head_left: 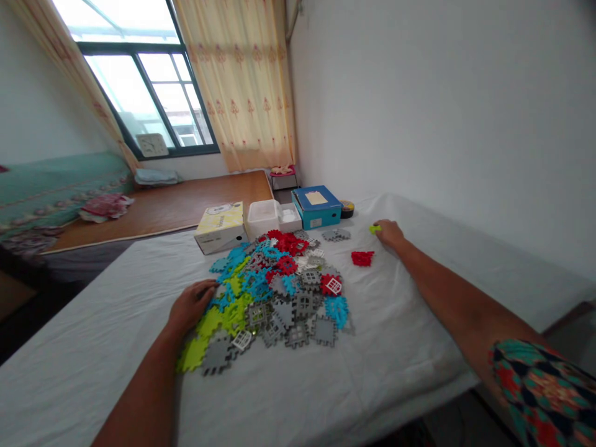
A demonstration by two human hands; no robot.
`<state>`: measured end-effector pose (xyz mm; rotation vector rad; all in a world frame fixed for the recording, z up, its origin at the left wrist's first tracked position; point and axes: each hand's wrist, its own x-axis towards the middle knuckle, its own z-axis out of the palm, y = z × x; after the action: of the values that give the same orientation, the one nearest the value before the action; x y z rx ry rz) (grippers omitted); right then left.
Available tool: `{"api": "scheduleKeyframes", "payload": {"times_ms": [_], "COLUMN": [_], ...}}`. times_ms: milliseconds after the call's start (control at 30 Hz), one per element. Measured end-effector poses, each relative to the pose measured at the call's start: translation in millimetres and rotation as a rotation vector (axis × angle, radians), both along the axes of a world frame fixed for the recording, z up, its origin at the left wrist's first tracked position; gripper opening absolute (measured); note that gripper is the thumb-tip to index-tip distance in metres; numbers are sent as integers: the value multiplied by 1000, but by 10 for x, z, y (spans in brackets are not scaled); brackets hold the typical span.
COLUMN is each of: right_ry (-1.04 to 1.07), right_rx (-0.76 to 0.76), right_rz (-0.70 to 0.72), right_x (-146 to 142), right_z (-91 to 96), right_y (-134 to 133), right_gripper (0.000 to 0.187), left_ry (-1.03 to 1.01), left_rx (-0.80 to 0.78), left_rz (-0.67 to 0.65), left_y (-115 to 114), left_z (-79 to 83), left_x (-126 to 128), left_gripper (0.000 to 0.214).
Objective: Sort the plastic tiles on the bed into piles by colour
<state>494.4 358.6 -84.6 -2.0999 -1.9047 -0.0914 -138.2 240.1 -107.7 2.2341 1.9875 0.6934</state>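
1. The right hand (390, 234) reaches far across the white cloth (395, 347), and its fingertips meet a small green piece (375, 229) near the wall.
2. At this distance I cannot tell whether the fingers pinch that piece or only touch it.
3. The left hand (190, 305) lies palm down on the left edge of the pile of tiles (274, 292), fingers loosely spread and gripping nothing.
4. A red tile (362, 258) lies alone just beside the right wrist, and a grey tile (336, 234) sits near it.
5. A blue box (317, 206) stands behind the pile.
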Motion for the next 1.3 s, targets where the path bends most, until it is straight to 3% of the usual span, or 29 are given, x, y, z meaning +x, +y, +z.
{"api": "scheduleKeyframes", "payload": {"times_ms": [100, 200, 267, 433, 500, 567, 667, 733, 833, 1000, 1167, 1300], "right_ry": [105, 166, 132, 70, 120, 197, 196, 175, 283, 471, 542, 460], "right_rx": [-131, -289, -314, -256, -222, -292, -416, -411, -368, -222, -119, -58], "right_rz": [341, 688, 698, 553, 637, 805, 966, 977, 931, 737, 584, 582], "right_x": [-204, -359, -397, -553, -750, -996, -1313, -1425, -1444, -1306, -1189, -1176], "right_z": [62, 65, 74, 243, 340, 414, 448, 421, 343, 208, 64, 0], "right_y": [-154, -370, -472, -550, -596, -677, -810, -861, -849, -733, -674, -666], "right_gripper": [42, 60, 65, 65, 60, 54, 62, 67, 57, 40, 42, 33], "left_ry": [-13, -30, -38, -35, -30, -28, -32, -39, -43, -37, -36, -38], "left_rx": [-12, -16, -17, -17, -19, -20, -16, -11, -12, -27, -23, -28], "left_rz": [10, 13, 18, 20, 17, 13, 9, 7, 9, 9, 28, 29], "left_y": [-3, -22, -38, -53, -46, -39, -33, -37, -47, -50, -39, -40], "left_z": [9, 30, 48, 75, 72, 63, 46, 43, 53, 71, 50, 43], "left_x": [17, 52, 76, 103, 100, 94, 86, 84, 90, 95, 75, 71], "left_gripper": [47, 46, 45, 43, 42, 42, 44, 44, 44, 44, 44, 45]}}
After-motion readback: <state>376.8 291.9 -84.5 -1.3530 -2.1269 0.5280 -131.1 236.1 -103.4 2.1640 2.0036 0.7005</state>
